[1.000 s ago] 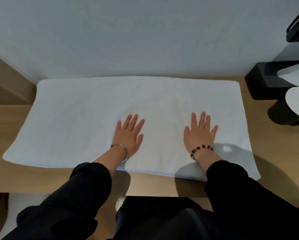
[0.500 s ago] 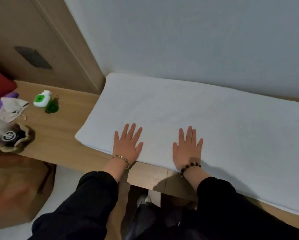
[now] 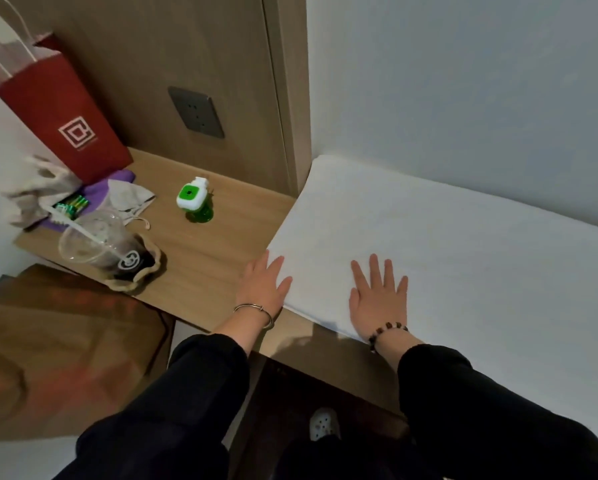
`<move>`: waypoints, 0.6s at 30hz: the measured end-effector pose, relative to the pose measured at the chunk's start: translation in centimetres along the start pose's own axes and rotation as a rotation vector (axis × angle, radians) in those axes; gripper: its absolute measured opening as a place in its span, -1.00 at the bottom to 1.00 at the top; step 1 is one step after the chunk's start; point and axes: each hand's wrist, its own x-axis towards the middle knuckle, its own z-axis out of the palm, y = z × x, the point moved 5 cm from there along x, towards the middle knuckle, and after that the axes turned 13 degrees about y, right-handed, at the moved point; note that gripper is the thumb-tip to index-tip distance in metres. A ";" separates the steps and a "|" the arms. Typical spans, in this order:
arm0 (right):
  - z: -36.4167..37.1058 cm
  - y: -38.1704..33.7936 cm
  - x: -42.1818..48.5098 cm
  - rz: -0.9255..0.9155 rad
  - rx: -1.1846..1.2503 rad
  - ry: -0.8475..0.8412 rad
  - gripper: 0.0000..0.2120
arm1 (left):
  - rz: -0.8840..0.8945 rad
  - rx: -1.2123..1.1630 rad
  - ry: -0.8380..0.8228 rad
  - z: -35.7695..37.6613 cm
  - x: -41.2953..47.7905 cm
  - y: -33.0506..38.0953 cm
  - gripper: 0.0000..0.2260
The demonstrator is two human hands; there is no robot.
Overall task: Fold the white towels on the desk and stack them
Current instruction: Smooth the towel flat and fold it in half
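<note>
Towel (image 3: 463, 244) under flat right hand (image 3: 377, 299); flat left hand (image 3: 264, 285) seemingly touches its edge.

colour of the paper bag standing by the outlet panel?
Red paper bag with a white square logo and white handles; seen in the head view.

white towel (image 3: 446, 251) spread flat on wooden desk (image 3: 204, 258), far edge against the wall. left hand (image 3: 264, 285) flat, fingers straight, at the towel's left edge, partly on the desk. right hand (image 3: 377, 299) flat on the towel near its front edge, fingers spread. left of the towel: green-and-white bottle (image 3: 193, 199), clear plastic cup (image 3: 89, 240) with straw, red paper bag (image 3: 62, 116), purple cloth (image 3: 117, 178). grey wall socket (image 3: 196, 111) on the wood panel.
</note>
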 end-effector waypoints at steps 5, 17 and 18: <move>0.3 0.1 0.3 -0.021 -0.017 -0.016 -0.46 | -0.428 -0.468 0.049 -0.9 3.2 -1.5 -0.53; -0.4 1.5 1.2 -0.075 0.136 -0.164 -0.44 | -0.613 -0.908 -0.331 -3.1 6.2 2.0 -0.75; -0.7 1.5 1.3 -0.064 0.184 -0.177 -0.44 | -0.611 -0.928 -0.345 -3.5 6.1 2.6 -0.76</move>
